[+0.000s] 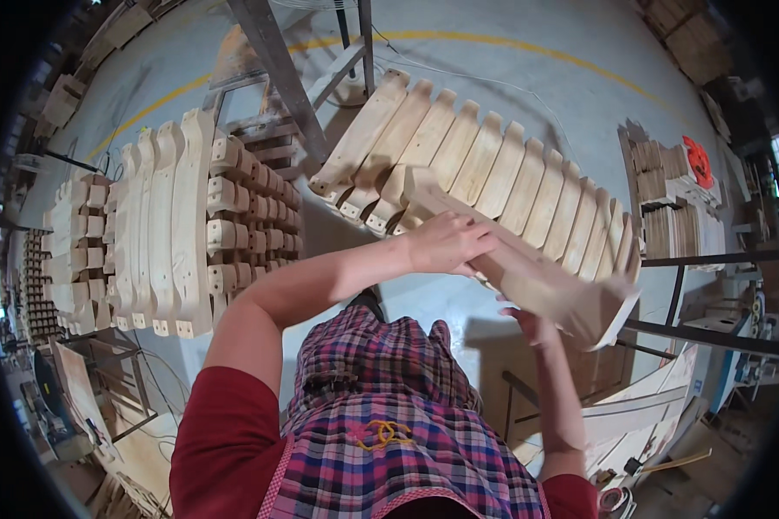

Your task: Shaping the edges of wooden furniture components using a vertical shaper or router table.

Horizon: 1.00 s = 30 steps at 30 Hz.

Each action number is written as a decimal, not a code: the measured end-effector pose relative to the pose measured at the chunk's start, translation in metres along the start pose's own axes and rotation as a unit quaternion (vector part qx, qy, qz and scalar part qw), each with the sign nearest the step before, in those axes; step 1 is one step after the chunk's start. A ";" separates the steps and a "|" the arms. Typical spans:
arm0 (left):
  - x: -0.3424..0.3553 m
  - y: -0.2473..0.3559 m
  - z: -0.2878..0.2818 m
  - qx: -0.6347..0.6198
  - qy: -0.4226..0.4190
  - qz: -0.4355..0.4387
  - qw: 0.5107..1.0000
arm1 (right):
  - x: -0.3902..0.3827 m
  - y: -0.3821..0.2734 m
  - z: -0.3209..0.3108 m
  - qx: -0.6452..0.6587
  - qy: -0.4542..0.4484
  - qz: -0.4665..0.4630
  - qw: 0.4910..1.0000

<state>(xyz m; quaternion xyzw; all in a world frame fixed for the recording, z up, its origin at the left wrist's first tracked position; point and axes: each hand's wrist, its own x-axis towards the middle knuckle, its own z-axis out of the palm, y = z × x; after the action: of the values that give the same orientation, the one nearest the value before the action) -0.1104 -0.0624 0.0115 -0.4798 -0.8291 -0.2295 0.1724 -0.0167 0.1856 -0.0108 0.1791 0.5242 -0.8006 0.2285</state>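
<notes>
I hold a long shaped wooden piece (528,277) of pale wood in both hands. My left hand (446,244) wraps over its middle from above. My right hand (532,327) supports it from below near its wide curved end. The far end of the piece reaches toward a row of similar wooden pieces (485,164) lying side by side on a rack ahead of me.
A stack of the same shaped wooden pieces (169,225) stands upright at my left. A grey metal frame (277,69) rises between the two groups. More wood stacks (671,208) and machinery sit at the right. Grey floor with a yellow line lies beyond.
</notes>
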 end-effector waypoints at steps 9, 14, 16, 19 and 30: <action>0.031 -0.024 -0.032 -0.180 0.104 -0.350 0.913 | 0.132 0.069 0.122 -0.334 0.160 -0.399 0.839; 0.014 -0.062 -0.033 -0.233 0.028 -0.420 0.877 | 0.158 0.067 0.139 -0.254 0.157 -0.396 0.868; -0.025 -0.078 -0.017 -0.295 0.066 -0.382 0.873 | 0.175 0.066 0.123 -0.128 0.044 -0.254 0.958; -0.113 -0.085 -0.001 -0.256 0.002 -0.492 0.832 | 0.206 0.073 0.116 0.015 -0.060 -0.101 0.993; -0.197 -0.108 0.054 -0.584 0.323 -0.738 0.097 | 0.372 0.121 0.162 0.335 -0.143 0.116 0.924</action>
<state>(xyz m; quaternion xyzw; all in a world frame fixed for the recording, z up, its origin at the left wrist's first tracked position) -0.1142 -0.2210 -0.1560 0.5390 -0.2446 -0.7890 -0.1651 -0.2668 -0.0718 -0.2360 0.1877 0.1630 -0.9146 0.3189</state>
